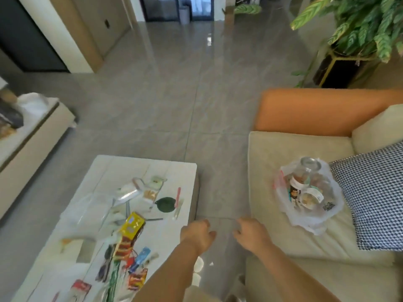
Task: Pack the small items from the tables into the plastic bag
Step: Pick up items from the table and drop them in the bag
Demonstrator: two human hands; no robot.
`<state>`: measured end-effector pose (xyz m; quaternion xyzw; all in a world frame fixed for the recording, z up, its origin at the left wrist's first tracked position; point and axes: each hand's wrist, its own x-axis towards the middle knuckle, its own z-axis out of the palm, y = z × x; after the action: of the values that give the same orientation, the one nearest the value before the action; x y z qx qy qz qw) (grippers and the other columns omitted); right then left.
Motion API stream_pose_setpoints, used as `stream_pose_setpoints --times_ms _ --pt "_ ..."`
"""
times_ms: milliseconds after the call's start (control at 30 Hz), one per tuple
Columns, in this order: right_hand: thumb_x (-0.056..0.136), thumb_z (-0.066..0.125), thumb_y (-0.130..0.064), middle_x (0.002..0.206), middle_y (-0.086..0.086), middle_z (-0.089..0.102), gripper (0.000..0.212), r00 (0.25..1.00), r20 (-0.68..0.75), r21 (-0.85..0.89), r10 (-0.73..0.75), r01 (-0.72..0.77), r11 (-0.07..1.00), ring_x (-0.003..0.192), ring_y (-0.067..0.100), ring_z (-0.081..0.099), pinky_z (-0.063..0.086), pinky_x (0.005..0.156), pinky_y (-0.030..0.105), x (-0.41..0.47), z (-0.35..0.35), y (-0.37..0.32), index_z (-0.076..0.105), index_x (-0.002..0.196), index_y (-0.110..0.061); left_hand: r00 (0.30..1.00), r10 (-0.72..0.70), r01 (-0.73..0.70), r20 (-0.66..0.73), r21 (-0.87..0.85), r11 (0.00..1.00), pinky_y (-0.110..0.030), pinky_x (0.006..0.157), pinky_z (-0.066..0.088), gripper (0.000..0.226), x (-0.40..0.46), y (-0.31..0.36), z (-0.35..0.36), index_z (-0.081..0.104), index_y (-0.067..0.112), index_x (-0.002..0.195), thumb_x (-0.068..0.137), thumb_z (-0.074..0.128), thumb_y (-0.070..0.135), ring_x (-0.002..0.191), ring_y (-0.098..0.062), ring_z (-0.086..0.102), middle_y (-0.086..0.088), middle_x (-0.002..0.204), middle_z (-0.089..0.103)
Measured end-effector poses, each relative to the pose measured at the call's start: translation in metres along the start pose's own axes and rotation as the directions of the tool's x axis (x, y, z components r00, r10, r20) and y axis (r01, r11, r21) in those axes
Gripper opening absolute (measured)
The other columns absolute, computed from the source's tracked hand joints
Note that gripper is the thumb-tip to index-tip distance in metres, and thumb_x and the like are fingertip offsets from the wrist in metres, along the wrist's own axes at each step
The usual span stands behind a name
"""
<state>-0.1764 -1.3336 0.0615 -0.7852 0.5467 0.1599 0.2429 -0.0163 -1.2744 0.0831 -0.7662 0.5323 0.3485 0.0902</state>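
A clear plastic bag (309,199) lies on the cream sofa seat at the right, with a glass jar (305,173) and small round tins inside. The white low table (122,171) at the lower left carries several small items: a yellow packet (133,225), red snack packets (136,280), a blue packet (141,257), a dark green round thing (165,204), a pink stick (178,197) and clear wrappers. My left hand (197,233) hovers over the table's right edge, fingers loosely curled, holding nothing. My right hand (250,233) hangs over the floor gap beside the sofa, also holding nothing.
A cream sofa (283,149) with an orange arm (316,110) and a checked cushion (375,197) fills the right. A second low table (32,131) with items stands at the left. A potted plant (359,29) is at the top right. Grey tiled floor lies between.
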Motion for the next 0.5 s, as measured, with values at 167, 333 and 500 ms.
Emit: stream_pose_setpoints --times_ms 167,333,500 --pt "0.092 0.047 -0.037 0.126 0.01 0.059 0.039 0.988 0.072 0.002 -0.136 0.136 0.991 0.117 0.024 0.055 0.044 0.096 0.032 -0.016 0.036 -0.088 0.055 0.122 -0.012 0.99 -0.138 0.132 -0.031 -0.139 0.981 -0.037 0.102 0.041 0.041 -0.053 -0.1 0.023 0.055 0.021 0.124 0.092 0.043 0.044 0.12 -0.025 0.053 -0.004 0.13 0.057" --pt "0.091 0.049 -0.04 0.135 0.007 0.054 0.048 0.941 0.196 -0.005 -0.275 0.281 0.96 0.125 0.023 0.05 0.04 0.104 0.032 -0.035 0.079 -0.164 0.048 0.134 -0.018 0.957 -0.289 0.287 0.023 -0.214 0.934 -0.035 0.098 0.042 0.048 -0.096 -0.182 0.063 0.051 0.023 0.129 0.092 0.042 0.05 0.122 -0.023 0.051 -0.003 0.134 0.054" --pt "0.091 0.048 -0.041 0.136 0.003 0.052 0.05 0.883 0.291 -0.061 -0.368 0.401 0.914 0.126 0.022 0.047 0.04 0.104 0.033 -0.052 0.118 -0.216 0.043 0.137 -0.023 0.899 -0.42 0.434 0.121 -0.366 0.823 -0.035 0.1 0.042 0.048 -0.132 -0.229 0.109 0.05 0.024 0.13 0.09 0.042 0.05 0.123 -0.021 0.051 -0.002 0.135 0.054"
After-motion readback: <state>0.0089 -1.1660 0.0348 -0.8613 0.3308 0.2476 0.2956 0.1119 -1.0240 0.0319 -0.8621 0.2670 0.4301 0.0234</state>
